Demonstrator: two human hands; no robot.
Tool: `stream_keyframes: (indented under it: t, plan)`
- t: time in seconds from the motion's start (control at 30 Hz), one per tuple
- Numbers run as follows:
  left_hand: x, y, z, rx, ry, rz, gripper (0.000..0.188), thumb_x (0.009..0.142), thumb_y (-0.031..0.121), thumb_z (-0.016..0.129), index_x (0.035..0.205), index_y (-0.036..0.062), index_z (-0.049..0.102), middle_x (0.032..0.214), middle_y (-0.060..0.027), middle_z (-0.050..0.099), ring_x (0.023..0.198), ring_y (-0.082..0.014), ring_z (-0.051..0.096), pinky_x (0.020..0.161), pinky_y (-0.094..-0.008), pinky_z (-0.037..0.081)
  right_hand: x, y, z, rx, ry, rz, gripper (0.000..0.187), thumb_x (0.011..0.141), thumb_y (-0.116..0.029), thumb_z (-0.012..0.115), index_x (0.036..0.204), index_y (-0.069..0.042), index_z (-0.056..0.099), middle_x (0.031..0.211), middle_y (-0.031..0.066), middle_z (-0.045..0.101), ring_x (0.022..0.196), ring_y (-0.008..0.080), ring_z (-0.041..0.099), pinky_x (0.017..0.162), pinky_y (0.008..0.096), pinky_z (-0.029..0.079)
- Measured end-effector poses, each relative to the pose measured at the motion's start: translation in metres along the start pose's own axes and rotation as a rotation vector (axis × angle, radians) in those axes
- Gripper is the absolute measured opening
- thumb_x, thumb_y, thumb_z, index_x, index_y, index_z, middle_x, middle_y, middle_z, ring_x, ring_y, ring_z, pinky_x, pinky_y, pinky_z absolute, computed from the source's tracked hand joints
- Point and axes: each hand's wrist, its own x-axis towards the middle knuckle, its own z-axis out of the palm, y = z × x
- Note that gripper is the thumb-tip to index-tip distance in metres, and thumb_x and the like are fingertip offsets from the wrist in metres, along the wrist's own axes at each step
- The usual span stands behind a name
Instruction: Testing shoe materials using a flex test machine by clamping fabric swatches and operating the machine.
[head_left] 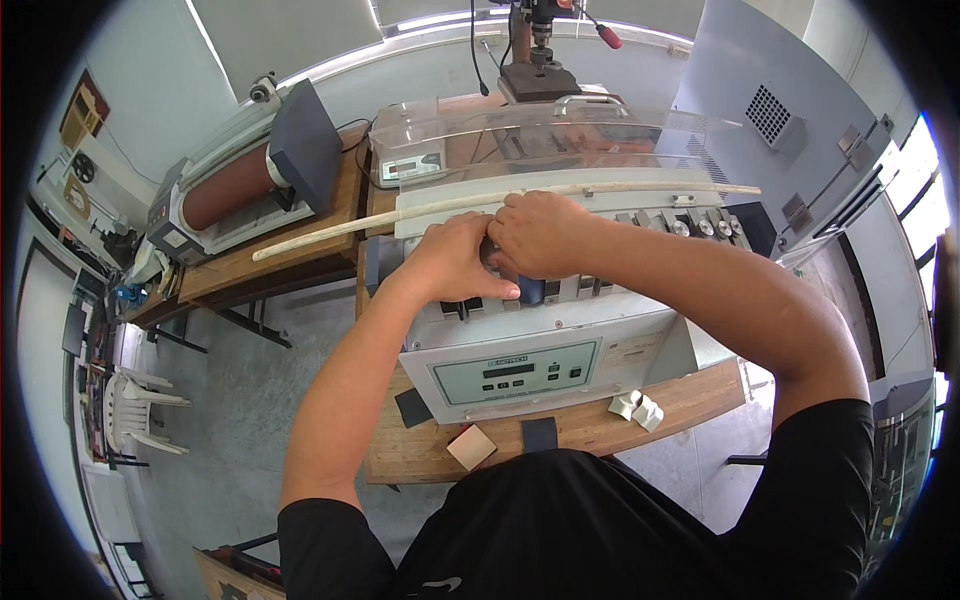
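Both my hands work close together over a row of metal clamps on a white bench-top machine. My left hand curls round the near side of a clamp, its thumb stretched toward a dark blue piece. Touching it, my right hand has its fingers bent and closed over the same spot. Something dark shows between the two hands, but my fingers hide most of it. Behind them a long pale wooden stick lies across the machine, past its left side. More clamps with round knobs stand to the right.
A raised clear cover stands behind the clamps. On the wooden table's front edge lie a tan block, dark swatches and white pieces. A roller machine is at the left, a drill press at the back.
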Motion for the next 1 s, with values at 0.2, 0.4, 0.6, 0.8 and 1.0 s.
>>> stream_keyframes:
  t: [0.2,0.4,0.6,0.8,1.0]
  plan:
    - [0.002,-0.004,0.002,-0.008,0.001,0.037,0.086,0.053,0.041,0.088,0.124,0.0036,0.057,0.116,-0.0142,0.063,0.104,-0.0303,0.062,0.093,-0.0385,0.048,0.003,-0.016,-0.021,0.201,-0.255,0.346,0.042,0.096,-0.042,0.043,0.103,-0.009,0.068,0.097,0.0122,0.069,0.098,0.0292,0.065,0.076,0.0428,0.053]
    - [0.0,-0.01,0.002,-0.044,-0.012,0.049,0.084,0.053,0.041,0.088,0.122,0.003,0.058,0.114,-0.0128,0.063,0.1,-0.029,0.062,0.088,-0.0369,0.049,-0.011,0.009,-0.002,0.27,0.25,0.008,0.024,0.09,-0.027,0.057,0.1,-0.005,0.063,0.102,0.0109,0.064,0.1,0.0281,0.059,0.087,0.0401,0.048]
    - [0.002,-0.004,-0.001,-0.077,-0.051,0.007,0.082,0.053,0.039,0.088,0.121,0.0039,0.058,0.112,-0.0119,0.064,0.1,-0.0287,0.062,0.088,-0.0359,0.048,-0.008,0.006,0.0,0.147,0.063,-0.067,0.025,0.083,-0.02,0.067,0.102,-0.004,0.063,0.104,0.008,0.064,0.101,0.0259,0.058,0.091,0.0383,0.047]
    - [0.001,-0.009,-0.001,-0.111,-0.043,0.044,0.081,0.052,0.039,0.089,0.118,0.003,0.058,0.11,-0.0133,0.065,0.1,-0.0287,0.062,0.089,-0.0357,0.048,0.005,0.004,-0.014,0.143,-0.078,-0.067,0.022,0.084,-0.022,0.066,0.095,-0.002,0.066,0.098,0.0094,0.066,0.1,0.0259,0.058,0.089,0.0378,0.048]
    - [0.0,-0.007,0.001,-0.109,-0.03,-0.032,0.082,0.051,0.039,0.089,0.117,0.0011,0.058,0.109,-0.0151,0.066,0.102,-0.0304,0.062,0.091,-0.0357,0.048,0.007,0.005,-0.012,0.074,-0.106,-0.057,0.035,0.091,-0.033,0.058,0.093,0.0,0.067,0.098,0.0113,0.067,0.1,0.0263,0.058,0.087,0.0386,0.048]
